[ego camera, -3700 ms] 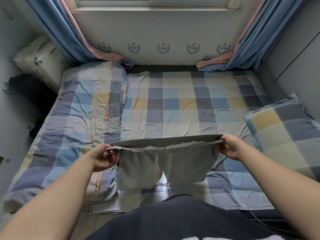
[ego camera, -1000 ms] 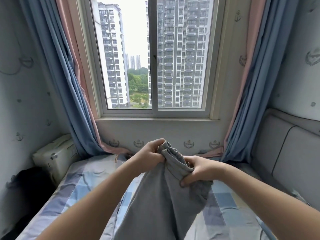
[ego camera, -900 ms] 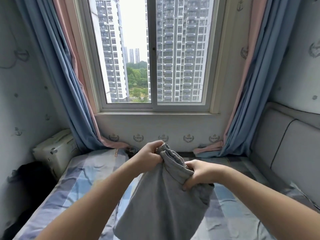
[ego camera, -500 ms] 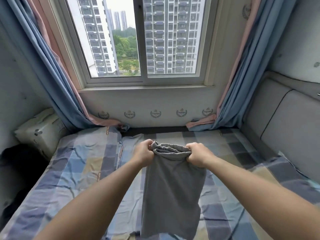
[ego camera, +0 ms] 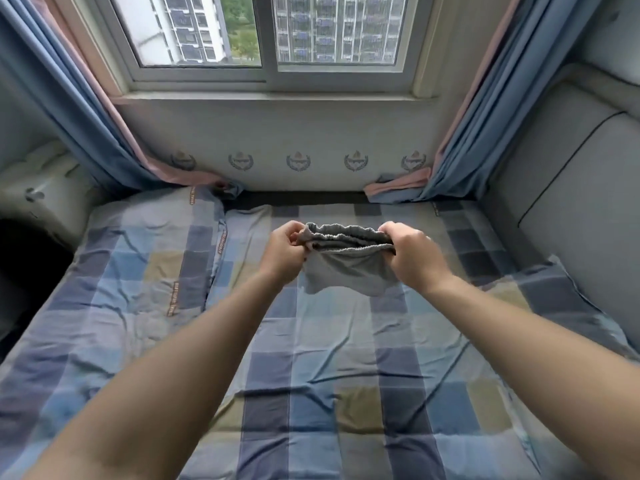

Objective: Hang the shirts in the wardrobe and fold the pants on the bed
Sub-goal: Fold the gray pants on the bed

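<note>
Grey pants (ego camera: 346, 271), folded in half lengthwise, hang above the far middle of the bed (ego camera: 329, 358). My left hand (ego camera: 285, 252) grips the left end of the gathered elastic waistband, and my right hand (ego camera: 412, 252) grips its right end. Both arms are stretched forward over the checked sheet. Only a short stretch of grey cloth shows below the waistband; its lower edge hangs just over the sheet. No shirts or wardrobe are in view.
A checked duvet (ego camera: 138, 271) lies folded along the bed's left side. A checked pillow (ego camera: 561, 299) rests at the right against the grey padded headboard (ego camera: 571, 188). Blue curtains (ego camera: 86, 109) frame the window (ego camera: 270, 32). A white case (ego camera: 41, 192) sits at the far left.
My view has tilted down from the window to the bed. Both hands have moved forward and down with the pants, and the cloth now swings out away from me.
</note>
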A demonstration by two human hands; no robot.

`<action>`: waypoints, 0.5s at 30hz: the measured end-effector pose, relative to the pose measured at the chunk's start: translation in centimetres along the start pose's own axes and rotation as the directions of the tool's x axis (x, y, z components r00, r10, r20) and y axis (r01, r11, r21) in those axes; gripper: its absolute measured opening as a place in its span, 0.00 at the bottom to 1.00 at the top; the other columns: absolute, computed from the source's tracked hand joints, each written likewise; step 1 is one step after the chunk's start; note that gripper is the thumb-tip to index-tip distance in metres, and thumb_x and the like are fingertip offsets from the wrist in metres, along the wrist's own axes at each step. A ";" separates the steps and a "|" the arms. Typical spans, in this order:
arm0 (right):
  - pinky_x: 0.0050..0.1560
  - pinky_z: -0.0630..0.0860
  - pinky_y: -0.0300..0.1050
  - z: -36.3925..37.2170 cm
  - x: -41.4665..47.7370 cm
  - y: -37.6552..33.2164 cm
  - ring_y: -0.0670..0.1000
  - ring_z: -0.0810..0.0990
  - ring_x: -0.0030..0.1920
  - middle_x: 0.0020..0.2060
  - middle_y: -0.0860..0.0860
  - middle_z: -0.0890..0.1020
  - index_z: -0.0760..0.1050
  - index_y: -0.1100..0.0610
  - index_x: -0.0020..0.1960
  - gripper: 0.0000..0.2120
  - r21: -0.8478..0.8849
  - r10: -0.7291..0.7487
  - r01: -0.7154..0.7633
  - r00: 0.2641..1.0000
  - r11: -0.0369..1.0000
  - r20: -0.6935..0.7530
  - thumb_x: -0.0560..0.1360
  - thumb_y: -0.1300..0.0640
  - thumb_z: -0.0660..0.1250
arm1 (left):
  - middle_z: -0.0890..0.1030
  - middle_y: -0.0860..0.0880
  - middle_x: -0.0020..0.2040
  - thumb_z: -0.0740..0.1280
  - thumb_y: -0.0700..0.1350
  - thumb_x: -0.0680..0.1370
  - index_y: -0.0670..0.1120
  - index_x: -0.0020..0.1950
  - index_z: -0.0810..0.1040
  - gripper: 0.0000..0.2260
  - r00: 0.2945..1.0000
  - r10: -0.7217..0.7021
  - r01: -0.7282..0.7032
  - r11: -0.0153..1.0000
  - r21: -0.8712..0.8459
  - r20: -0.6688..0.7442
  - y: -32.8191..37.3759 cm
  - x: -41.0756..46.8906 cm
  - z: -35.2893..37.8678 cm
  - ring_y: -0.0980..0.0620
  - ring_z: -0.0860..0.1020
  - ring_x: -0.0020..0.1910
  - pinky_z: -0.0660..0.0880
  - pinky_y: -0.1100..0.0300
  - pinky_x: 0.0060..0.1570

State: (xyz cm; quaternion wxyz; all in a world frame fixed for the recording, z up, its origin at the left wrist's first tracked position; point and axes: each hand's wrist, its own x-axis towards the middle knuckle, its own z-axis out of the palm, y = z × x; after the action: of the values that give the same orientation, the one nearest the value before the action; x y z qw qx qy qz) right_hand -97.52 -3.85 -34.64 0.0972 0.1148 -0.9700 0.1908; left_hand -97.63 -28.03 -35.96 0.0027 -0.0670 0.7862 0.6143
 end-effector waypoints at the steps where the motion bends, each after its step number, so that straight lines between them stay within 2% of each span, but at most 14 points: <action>1: 0.45 0.76 0.52 1.0 -1.0 0.6 0.61 0.79 0.52 0.51 0.52 0.81 0.76 0.53 0.57 0.10 -0.013 -0.009 0.009 1.000 1.000 0.017 0.76 0.61 0.65 | 0.77 0.45 0.38 0.64 0.26 0.76 0.46 0.43 0.75 0.15 1.000 -0.022 0.022 1.000 0.012 0.008 -1.2 -0.6 0.5 0.48 0.73 0.40 0.71 0.54 0.40; 3: 0.45 0.77 0.53 3.7 -3.5 1.9 0.60 0.79 0.53 0.52 0.52 0.80 0.75 0.53 0.57 0.11 -0.026 -0.011 0.013 0.997 1.000 0.082 0.76 0.61 0.64 | 0.76 0.48 0.36 0.65 0.26 0.76 0.45 0.44 0.75 0.14 0.995 -0.092 0.091 0.996 0.026 0.039 -4.1 -2.1 1.6 0.49 0.72 0.38 0.71 0.57 0.37; 6: 0.46 0.76 0.53 9.4 -8.7 4.0 0.60 0.78 0.56 0.56 0.53 0.79 0.75 0.54 0.60 0.18 -0.007 0.021 -0.020 0.980 1.000 0.198 0.73 0.68 0.63 | 0.75 0.49 0.36 0.68 0.28 0.77 0.43 0.48 0.75 0.10 0.969 -0.231 0.226 0.972 0.066 0.087 -10.5 -5.1 3.6 0.53 0.71 0.35 0.69 0.63 0.34; 8: 0.47 0.76 0.52 13.8 -12.9 5.3 0.59 0.77 0.57 0.57 0.53 0.79 0.75 0.54 0.62 0.22 -0.012 0.056 -0.055 0.950 0.998 0.308 0.71 0.70 0.62 | 0.75 0.49 0.36 0.67 0.28 0.76 0.43 0.47 0.75 0.11 0.942 -0.320 0.309 0.944 0.118 0.098 -15.8 -7.5 5.0 0.56 0.70 0.34 0.68 0.65 0.34; 12: 0.49 0.74 0.49 22.3 -22.2 7.4 0.57 0.76 0.60 0.59 0.51 0.78 0.75 0.51 0.63 0.22 -0.030 0.172 -0.183 0.839 0.983 0.516 0.72 0.68 0.61 | 0.73 0.51 0.34 0.69 0.28 0.75 0.43 0.43 0.75 0.11 0.841 -0.524 0.496 0.845 0.198 0.134 -26.9 -13.6 7.5 0.58 0.67 0.32 0.66 0.73 0.28; 15: 0.50 0.73 0.49 26.7 -29.1 8.0 0.57 0.75 0.61 0.60 0.52 0.77 0.73 0.51 0.65 0.23 -0.063 0.213 -0.229 0.729 0.972 0.651 0.73 0.67 0.61 | 0.71 0.52 0.32 0.67 0.28 0.77 0.47 0.37 0.72 0.16 0.736 -0.658 0.612 0.747 0.260 0.159 -33.4 -18.9 8.7 0.57 0.67 0.31 0.65 0.73 0.25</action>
State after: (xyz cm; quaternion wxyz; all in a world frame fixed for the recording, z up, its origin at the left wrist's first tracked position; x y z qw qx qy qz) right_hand -75.72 -1.70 -68.48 -0.2717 0.0590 -0.9472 0.1596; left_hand -75.90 -25.56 -68.75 0.3148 -0.2567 0.7639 0.5014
